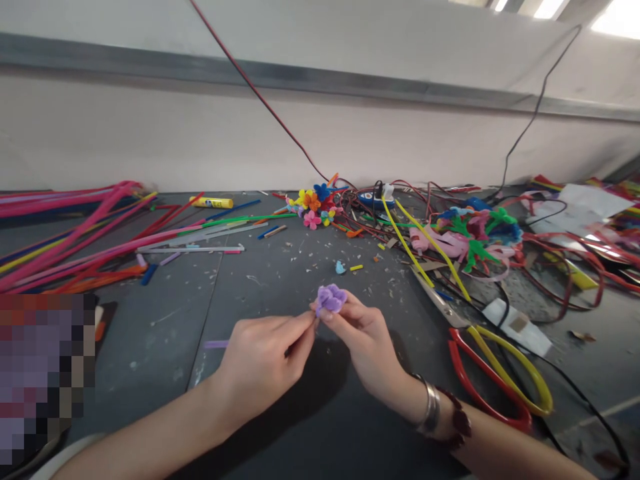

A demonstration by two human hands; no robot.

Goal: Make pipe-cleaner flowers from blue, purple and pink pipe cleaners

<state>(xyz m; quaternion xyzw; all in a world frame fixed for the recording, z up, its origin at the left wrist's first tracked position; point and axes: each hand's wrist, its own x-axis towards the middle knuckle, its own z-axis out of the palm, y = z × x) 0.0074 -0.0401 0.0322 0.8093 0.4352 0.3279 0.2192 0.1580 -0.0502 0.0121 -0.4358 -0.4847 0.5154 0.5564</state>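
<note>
Both hands meet over the dark grey table (280, 280). My right hand (363, 340) pinches a small purple pipe-cleaner flower (331, 298) between thumb and fingers. My left hand (265, 357) has its fingers closed and pinches the flower's lower end from the left. A short purple pipe-cleaner piece (216, 344) lies on the table just left of my left hand. A metal bangle and a dark red bracelet sit on my right wrist.
Large scissors with red and yellow handles (493, 373) lie to the right. Long pink and red pipe cleaners (75, 240) spread at left. A cluster of finished coloured flowers (315, 200), a yellow glue stick (213, 202), cables and scraps lie beyond. A pixelated patch covers the lower left.
</note>
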